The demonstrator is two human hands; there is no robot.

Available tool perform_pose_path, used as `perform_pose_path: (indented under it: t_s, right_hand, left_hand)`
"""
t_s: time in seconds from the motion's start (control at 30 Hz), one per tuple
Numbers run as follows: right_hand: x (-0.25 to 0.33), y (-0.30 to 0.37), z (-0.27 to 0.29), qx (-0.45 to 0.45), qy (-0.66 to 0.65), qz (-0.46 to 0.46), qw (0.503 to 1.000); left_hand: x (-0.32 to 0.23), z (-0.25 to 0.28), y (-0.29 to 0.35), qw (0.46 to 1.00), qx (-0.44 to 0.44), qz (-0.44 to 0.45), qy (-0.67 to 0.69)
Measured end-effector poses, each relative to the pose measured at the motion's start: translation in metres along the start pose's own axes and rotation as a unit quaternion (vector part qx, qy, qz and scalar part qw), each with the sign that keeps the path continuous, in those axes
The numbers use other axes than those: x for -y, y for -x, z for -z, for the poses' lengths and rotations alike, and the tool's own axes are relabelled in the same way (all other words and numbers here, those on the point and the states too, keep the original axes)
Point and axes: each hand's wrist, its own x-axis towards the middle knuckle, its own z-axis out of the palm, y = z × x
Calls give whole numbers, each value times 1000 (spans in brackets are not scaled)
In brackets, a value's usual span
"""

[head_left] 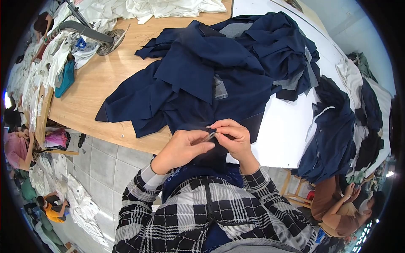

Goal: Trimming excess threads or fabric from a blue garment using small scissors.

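Note:
My left hand [184,145] is closed, its thumb and fingers around a small, thin, silvery piece [208,137] that looks like the blades of a little tool; most of it is hidden. Right beside it, the fingertips of my right hand [233,138] pinch the near edge of a navy cloth [192,116]. Both hands almost meet in front of my body, over the table's front edge. The navy cloth spreads away in folds across the tabletop, and a small clear plastic piece [220,87] lies on it.
The table is part wood [93,95], part white [278,130]. More navy garments [278,46] with grey lining pile up at the far right. A metal stand [110,41] and white clothes [168,8] are at the far left and back. Dark garments [331,122] hang at right, near another person [344,206].

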Motion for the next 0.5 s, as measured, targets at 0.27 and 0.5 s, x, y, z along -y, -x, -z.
perform_pose_path:
  t_s: [0.27,0.5]
  right_hand:
    - [1,-1,1,15,-18,-9,1000]
    - [3,1,0,-6,11,-54,998]
  left_hand:
    - [0,12,-12,996,-38,-74,-43]
    - [12,4,-19,995,-63,-79,-22]
